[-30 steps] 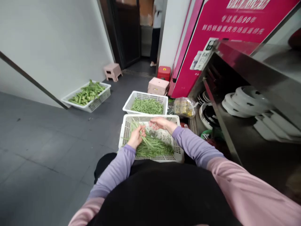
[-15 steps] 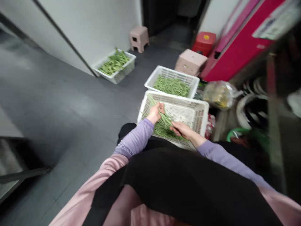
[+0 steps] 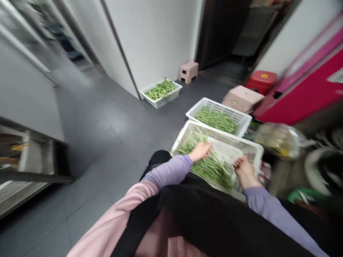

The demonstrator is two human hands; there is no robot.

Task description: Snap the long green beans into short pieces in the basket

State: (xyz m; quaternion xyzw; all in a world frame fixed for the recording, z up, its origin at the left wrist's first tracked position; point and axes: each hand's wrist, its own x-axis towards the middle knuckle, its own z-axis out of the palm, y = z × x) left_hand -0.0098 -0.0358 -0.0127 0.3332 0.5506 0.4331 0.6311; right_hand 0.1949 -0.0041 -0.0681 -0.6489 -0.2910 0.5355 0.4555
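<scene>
Several green beans (image 3: pixel 219 162) clasped in left fingers (image 3: pixel 208 150); right fingers (image 3: pixel 238 164) curled, grip unclear (white label (image 3: pixel 337 76) blurred).

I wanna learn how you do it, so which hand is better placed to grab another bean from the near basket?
Probably the right hand: it's beside the bean pile, and I can't see beans in it, though it's blurry. The left hand is busy gripping some long beans.
</scene>
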